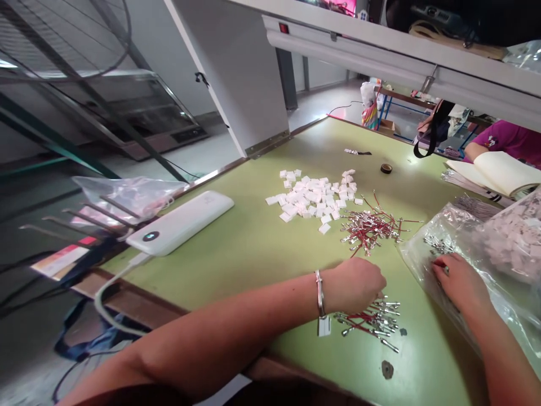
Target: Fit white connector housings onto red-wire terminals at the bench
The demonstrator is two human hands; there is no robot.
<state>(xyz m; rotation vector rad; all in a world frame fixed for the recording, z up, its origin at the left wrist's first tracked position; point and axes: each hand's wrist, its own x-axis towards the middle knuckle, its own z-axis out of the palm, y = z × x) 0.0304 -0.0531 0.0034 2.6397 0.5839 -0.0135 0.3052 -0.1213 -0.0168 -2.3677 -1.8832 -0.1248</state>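
Observation:
My left hand (359, 285), with a silver bangle on the wrist, hangs curled over the near pile of short red wires with metal terminals (374, 322). Its fingertips point down and are mostly hidden, so what they grip cannot be made out. On the right, my right hand (462, 285) is over a clear plastic bag (416, 248), thumb and fingers drawn together beside small metal terminals (437, 245). Anything in that pinch is too small to name. Farther back lie a second pile of red wires (372, 228) and a heap of white plastic connector housings (313, 196).
A white power bank (181, 223) with a cable lies at the left edge, near metal prongs (84, 217). A roll of black tape (386, 168) sits farther back. An open notebook (499, 172) and a bag of white pieces (518, 237) are right. Another person's purple sleeve (507, 141) shows beyond.

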